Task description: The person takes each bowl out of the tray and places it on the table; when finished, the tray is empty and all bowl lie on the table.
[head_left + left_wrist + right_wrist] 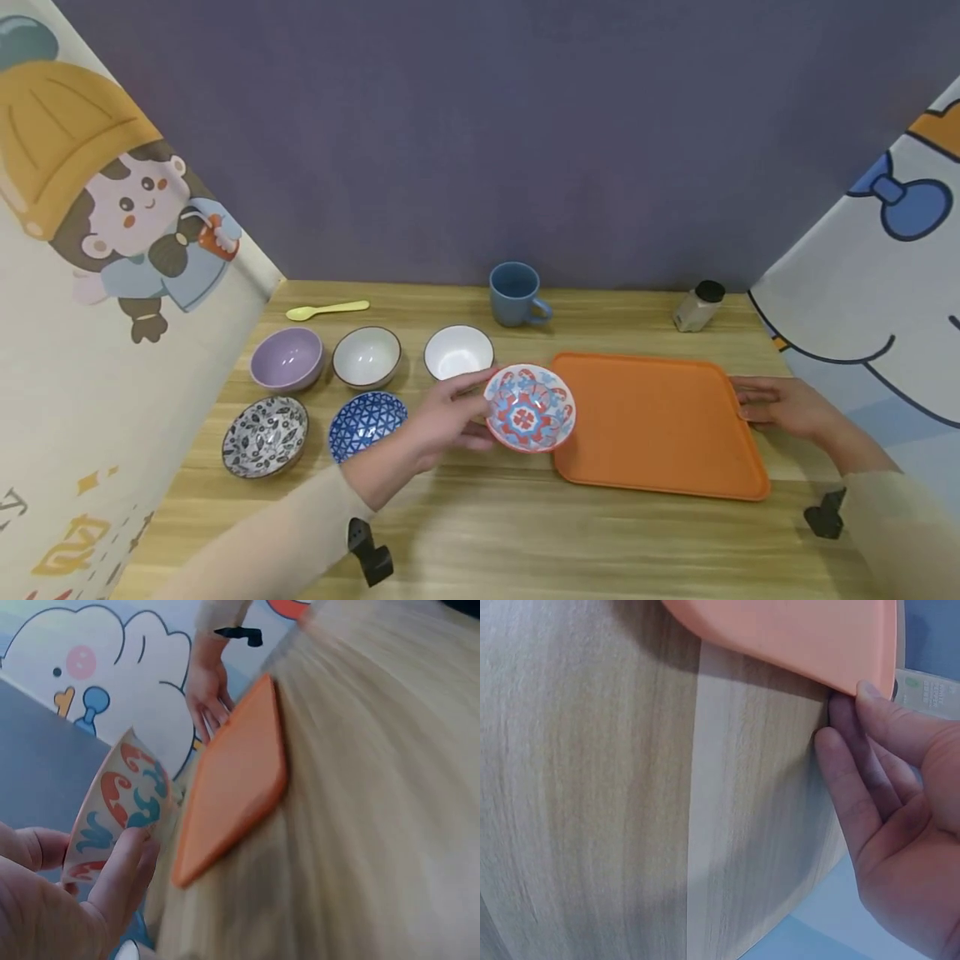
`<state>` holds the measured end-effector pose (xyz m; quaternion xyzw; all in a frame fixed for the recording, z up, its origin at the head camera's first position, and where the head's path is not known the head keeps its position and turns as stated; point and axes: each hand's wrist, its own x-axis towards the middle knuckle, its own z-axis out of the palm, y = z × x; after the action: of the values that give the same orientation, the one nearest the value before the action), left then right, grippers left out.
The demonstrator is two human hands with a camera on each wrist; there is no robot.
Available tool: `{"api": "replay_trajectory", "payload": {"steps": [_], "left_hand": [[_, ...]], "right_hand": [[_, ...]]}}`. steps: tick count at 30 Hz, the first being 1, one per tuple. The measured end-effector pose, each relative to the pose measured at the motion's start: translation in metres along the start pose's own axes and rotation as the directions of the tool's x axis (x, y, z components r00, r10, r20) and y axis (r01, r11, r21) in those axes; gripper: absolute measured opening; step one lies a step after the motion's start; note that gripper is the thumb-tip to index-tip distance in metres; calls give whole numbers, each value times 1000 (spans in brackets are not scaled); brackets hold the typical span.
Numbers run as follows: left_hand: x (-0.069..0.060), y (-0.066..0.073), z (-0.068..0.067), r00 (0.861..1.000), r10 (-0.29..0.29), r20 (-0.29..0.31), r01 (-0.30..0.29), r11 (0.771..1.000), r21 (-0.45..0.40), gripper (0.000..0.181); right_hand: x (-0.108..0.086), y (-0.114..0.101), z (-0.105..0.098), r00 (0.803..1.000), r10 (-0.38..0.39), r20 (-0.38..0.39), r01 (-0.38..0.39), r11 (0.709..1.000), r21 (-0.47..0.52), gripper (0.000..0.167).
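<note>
My left hand (450, 417) grips the side of a bowl (529, 408) with a red and blue pattern. In the left wrist view the bowl (120, 806) is tilted, thumb at its rim and fingers against the outside. It is held up beside the left edge of an orange tray (652, 425). At the tray's right edge, my right hand (783, 406) pinches the rim. The right wrist view has the thumb on top of the tray (802, 637) near a corner, with fingertips at its underside.
Left of the tray stand a white bowl (459, 354), a cream bowl (367, 358), a purple bowl (287, 360), a blue patterned bowl (367, 423) and a black-and-white leaf bowl (266, 437). Behind are a yellow spoon (327, 310), a blue mug (514, 296) and a black-capped jar (697, 307).
</note>
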<state>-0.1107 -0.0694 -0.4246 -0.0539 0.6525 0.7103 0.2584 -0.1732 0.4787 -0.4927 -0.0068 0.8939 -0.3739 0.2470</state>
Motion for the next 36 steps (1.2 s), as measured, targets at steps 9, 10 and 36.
{"api": "replay_trajectory", "payload": {"steps": [9, 10, 36], "left_hand": [[-31, -27, -31, 992, 12, -126, -16, 999, -27, 67], [-33, -30, -33, 991, 8, -130, -13, 999, -35, 67], [-36, -66, -27, 987, 9, -158, -14, 999, -32, 66]], "right_hand": [[2, 6, 2, 1000, -19, -8, 19, 1000, -8, 75], [2, 5, 2, 1000, -14, -11, 14, 1000, -7, 76], [-4, 2, 4, 999, -34, -13, 35, 998, 45, 78]]}}
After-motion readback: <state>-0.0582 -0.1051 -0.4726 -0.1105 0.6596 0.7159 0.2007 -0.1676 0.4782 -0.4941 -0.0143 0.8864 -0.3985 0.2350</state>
